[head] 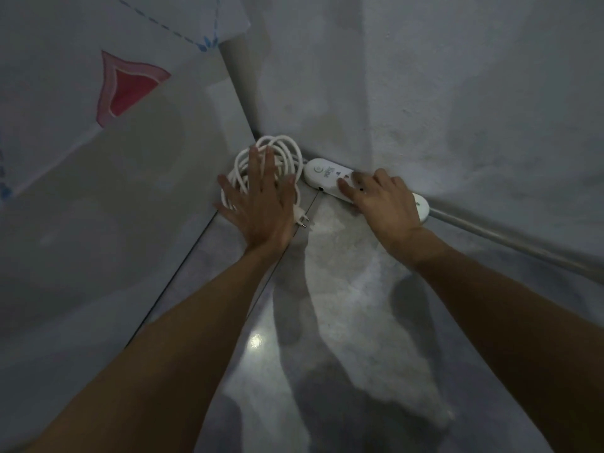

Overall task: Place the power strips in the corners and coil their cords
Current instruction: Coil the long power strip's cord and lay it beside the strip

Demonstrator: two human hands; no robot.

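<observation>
Looking down into a dim corner of the floor [327,322], you have both arms stretched out ahead of you. The white power strip [322,176] lies flat on the floor, pushed up against the base of the right-hand wall [457,109], its rounded end with the round button close to the corner. Your right hand [384,202] rests on top of the strip, fingers bent and pressing down on it rather than wrapped around it; part of the strip shows beyond your wrist. Just beside the strip, right in the corner, sits the white cord [284,155], wound into several loose loops. Your left hand [261,204] is flat and released, fingers spread, lying over the loops without gripping them. The plug [301,220], with 2 metal pins, sticks out from under that hand toward you. On the left stands a pale panel [98,174] with a pink shape painted on it. A thin grey pipe [523,246] runs along the foot of the right wall.
</observation>
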